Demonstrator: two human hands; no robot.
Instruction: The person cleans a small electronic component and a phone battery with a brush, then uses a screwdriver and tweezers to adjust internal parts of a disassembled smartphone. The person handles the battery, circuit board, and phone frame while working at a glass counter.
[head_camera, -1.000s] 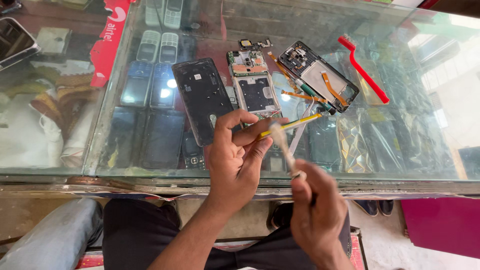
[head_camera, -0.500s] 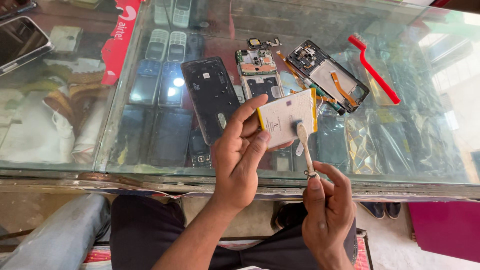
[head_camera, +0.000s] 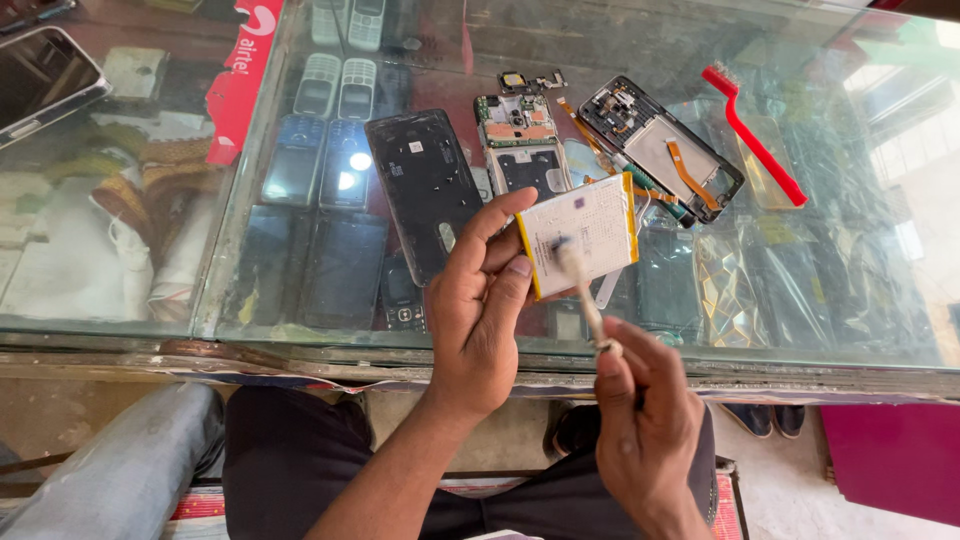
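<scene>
My left hand (head_camera: 482, 305) holds a flat white phone battery with yellow edges (head_camera: 590, 230) by its left side, face towards me, above the glass counter (head_camera: 230, 290). My right hand (head_camera: 645, 420) grips a small pale brush (head_camera: 580, 290) whose tip touches the battery's face. On the glass beyond lie a black phone back cover (head_camera: 425, 190), a circuit board section (head_camera: 520, 140) and an opened phone frame with orange flex cables (head_camera: 665, 150).
A red-handled brush (head_camera: 755, 135) lies at the back right of the glass. Several old phones (head_camera: 340, 90) are displayed beneath the glass. A dark phone (head_camera: 45, 75) rests at far left. My legs (head_camera: 300, 460) are below the counter's edge.
The battery has turned from edge-on to flat, facing me. My right hand has shifted lower and brought the brush tip onto the battery's face.
</scene>
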